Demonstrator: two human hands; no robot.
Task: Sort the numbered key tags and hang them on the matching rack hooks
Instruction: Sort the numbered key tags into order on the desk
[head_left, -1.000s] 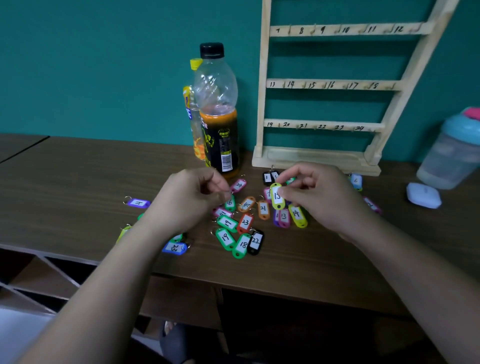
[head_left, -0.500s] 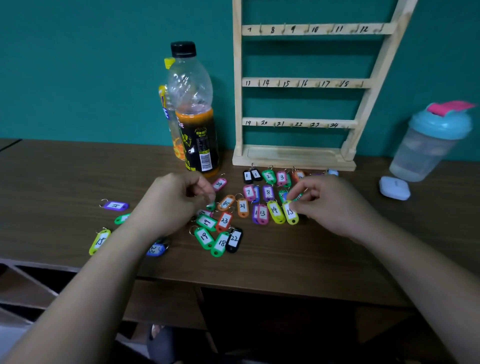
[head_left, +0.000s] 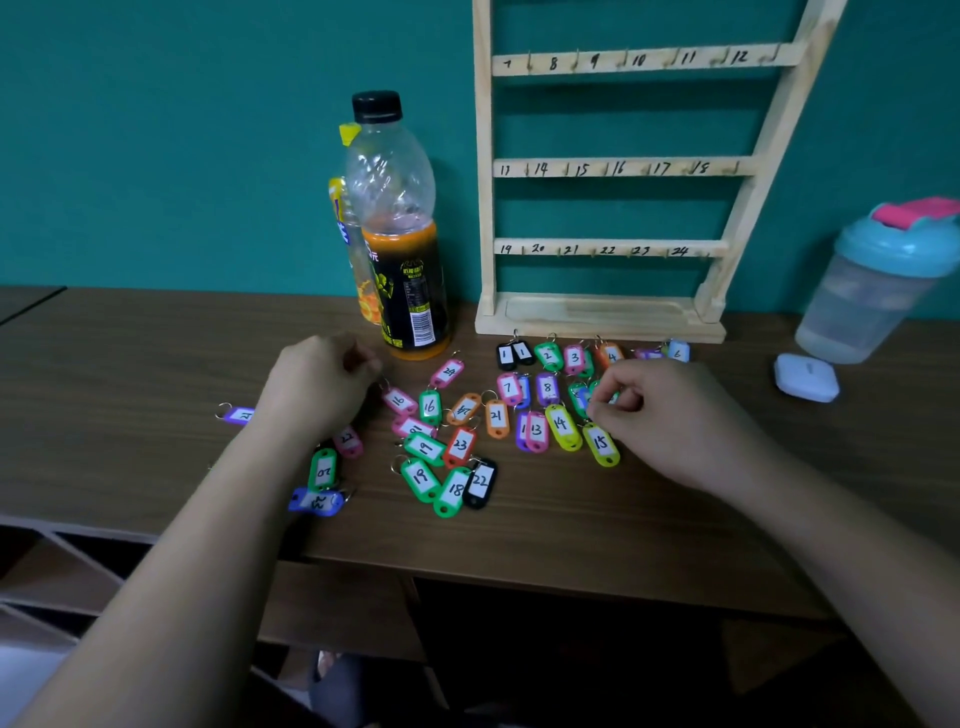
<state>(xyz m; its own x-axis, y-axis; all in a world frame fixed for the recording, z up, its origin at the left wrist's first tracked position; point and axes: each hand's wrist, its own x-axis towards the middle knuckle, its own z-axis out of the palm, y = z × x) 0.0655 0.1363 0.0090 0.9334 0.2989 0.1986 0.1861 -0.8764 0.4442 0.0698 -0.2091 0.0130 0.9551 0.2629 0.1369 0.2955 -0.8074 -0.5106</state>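
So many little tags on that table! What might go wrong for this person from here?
The tall bottle stands right by the left hand; an arm reaching for the rack might knock it over. The green tag 20 lies upside down and could be misread. The pink tag 13 half covers a purple tag, so that number may get overlooked.
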